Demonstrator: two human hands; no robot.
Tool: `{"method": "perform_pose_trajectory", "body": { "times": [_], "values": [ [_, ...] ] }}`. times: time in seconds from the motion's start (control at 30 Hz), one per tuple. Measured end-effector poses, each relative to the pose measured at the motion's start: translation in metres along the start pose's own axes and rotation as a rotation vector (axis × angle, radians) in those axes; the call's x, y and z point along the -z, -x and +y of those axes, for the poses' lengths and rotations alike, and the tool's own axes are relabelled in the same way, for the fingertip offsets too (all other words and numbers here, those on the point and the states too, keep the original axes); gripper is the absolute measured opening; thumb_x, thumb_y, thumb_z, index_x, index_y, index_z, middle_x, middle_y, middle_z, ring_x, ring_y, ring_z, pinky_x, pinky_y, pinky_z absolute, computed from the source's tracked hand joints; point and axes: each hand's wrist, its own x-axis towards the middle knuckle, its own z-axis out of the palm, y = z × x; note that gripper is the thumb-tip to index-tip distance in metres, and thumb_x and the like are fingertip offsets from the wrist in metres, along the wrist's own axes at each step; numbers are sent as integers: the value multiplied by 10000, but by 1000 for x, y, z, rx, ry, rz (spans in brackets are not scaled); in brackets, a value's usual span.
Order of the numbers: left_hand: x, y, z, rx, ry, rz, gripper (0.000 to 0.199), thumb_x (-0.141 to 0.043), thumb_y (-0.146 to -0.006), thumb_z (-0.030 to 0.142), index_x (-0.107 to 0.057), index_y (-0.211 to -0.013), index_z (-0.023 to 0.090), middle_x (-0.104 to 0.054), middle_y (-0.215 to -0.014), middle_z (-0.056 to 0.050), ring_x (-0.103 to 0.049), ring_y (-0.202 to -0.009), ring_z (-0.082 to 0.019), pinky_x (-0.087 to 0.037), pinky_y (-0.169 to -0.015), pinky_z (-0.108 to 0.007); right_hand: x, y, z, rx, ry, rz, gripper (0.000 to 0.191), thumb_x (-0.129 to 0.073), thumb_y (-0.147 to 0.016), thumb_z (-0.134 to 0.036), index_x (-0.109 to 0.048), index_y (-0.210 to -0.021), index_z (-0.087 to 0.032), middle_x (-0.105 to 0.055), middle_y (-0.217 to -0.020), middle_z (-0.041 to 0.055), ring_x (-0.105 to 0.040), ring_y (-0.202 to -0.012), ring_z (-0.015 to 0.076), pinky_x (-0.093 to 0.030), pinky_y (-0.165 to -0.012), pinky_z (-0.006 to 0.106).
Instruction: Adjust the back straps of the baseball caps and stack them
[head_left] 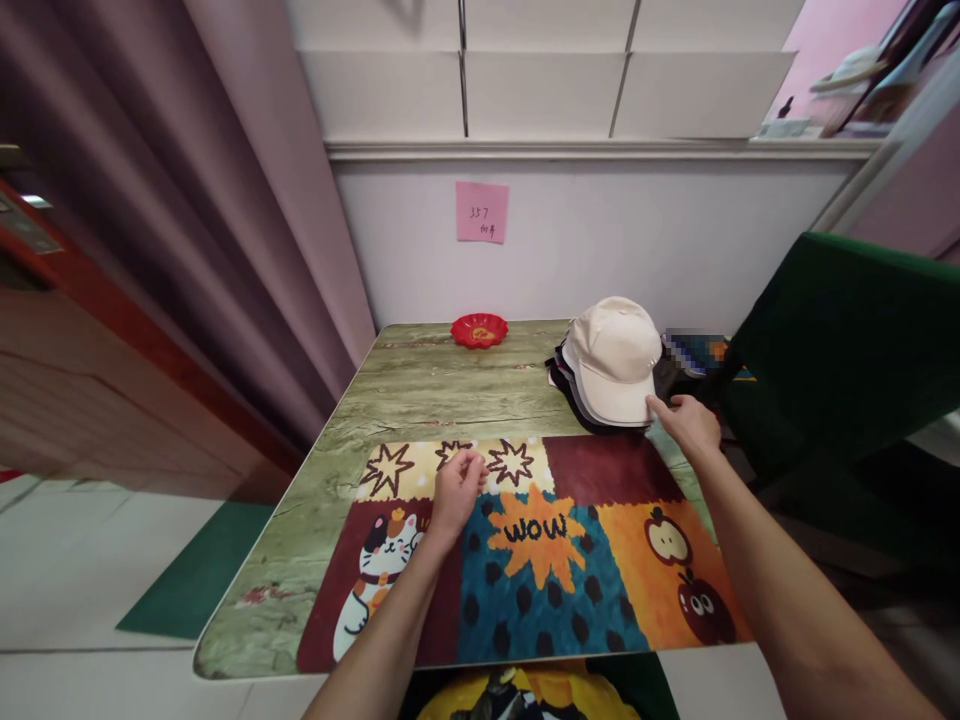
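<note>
A cream cap (616, 345) tops a stack of caps at the table's right side, with grey and black brims showing beneath it. My right hand (688, 424) is at the right edge of the cream brim, its thumb and fingers closed round that edge. Over the upper middle of a colourful patterned mat (555, 615), my left hand (459, 487) hovers or rests with its fingers curled together; nothing shows in them.
A red scalloped dish (479, 331) stands at the back of the green wood-patterned table (315, 510). Beyond is a white wall with a pink note (482, 212). A dark green chair (847, 350) is on the right, a purple curtain (255, 200) on the left.
</note>
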Motion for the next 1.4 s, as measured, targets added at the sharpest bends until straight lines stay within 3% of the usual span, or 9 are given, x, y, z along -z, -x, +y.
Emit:
{"method": "perform_pose_trajectory", "body": {
  "times": [0.07,0.13,0.27,0.4,0.53,0.8,1.1,1.27,1.4],
  "values": [
    [10,-7,-2,-97,-146,68,277,-567,-872,461,-625,-825,194,-680,-727,-22,-621,-629,-148,-488,-607,-247,8,-4,-11,88,118,103,806,-634,-804,-667,-564,-1374,-102,-638,-1279,273,-622,-1203,416,-490,-1011,560],
    [19,-14,-7,-147,-229,108,241,-557,-874,431,-633,-830,206,-687,-732,-18,-629,-644,-156,-479,-628,-250,12,-11,-30,222,87,168,934,-585,-806,-721,-430,-1504,-120,-520,-1449,267,-528,-1325,408,-427,-1084,542],
    [26,-22,-16,-111,-186,115,202,-586,-849,413,-631,-844,215,-696,-725,-19,-651,-677,-179,-490,-656,-262,8,-31,-81,486,78,161,1001,-582,-803,-748,-297,-1583,-189,-375,-1578,210,-360,-1449,380,-329,-1156,539],
    [27,-21,-16,-101,-187,92,198,-590,-859,411,-635,-862,218,-688,-728,-13,-643,-678,-178,-490,-674,-264,-6,-53,-125,519,191,79,1020,-584,-786,-781,-271,-1595,-245,-279,-1622,199,-286,-1448,454,-270,-1118,679],
    [29,-18,-13,-103,-215,82,206,-579,-875,416,-635,-863,217,-679,-736,-13,-630,-676,-178,-476,-663,-260,-20,-66,-149,488,263,-4,980,-580,-770,-799,-319,-1577,-307,-272,-1629,164,-261,-1425,495,-252,-1069,755],
    [29,-19,-7,-79,-285,70,206,-556,-901,411,-623,-864,220,-678,-739,-8,-650,-677,-184,-478,-672,-268,-49,-79,-160,428,373,-172,890,-581,-763,-806,-435,-1517,-357,-435,-1522,149,-380,-1349,474,-282,-1025,792],
    [29,-19,-4,-59,-315,67,210,-563,-896,427,-631,-872,230,-690,-752,-9,-644,-626,-183,-488,-625,-269,-84,-108,-163,323,531,-352,955,-567,-727,-856,-423,-1537,-371,-426,-1546,172,-386,-1376,508,-266,-985,843],
    [27,-21,-1,-44,-334,72,218,-567,-888,439,-634,-849,236,-682,-718,-6,-626,-591,-180,-482,-609,-269,-100,-100,-160,326,594,-333,887,-564,-760,-817,-454,-1517,-368,-422,-1543,174,-332,-1402,531,-225,-973,867],
    [27,-21,0,-41,-315,67,239,-569,-883,455,-637,-835,230,-674,-717,-12,-624,-610,-182,-480,-619,-266,-96,-94,-161,335,567,-316,859,-570,-763,-813,-491,-1489,-360,-454,-1518,167,-358,-1389,517,-239,-985,851]
  ]
}}
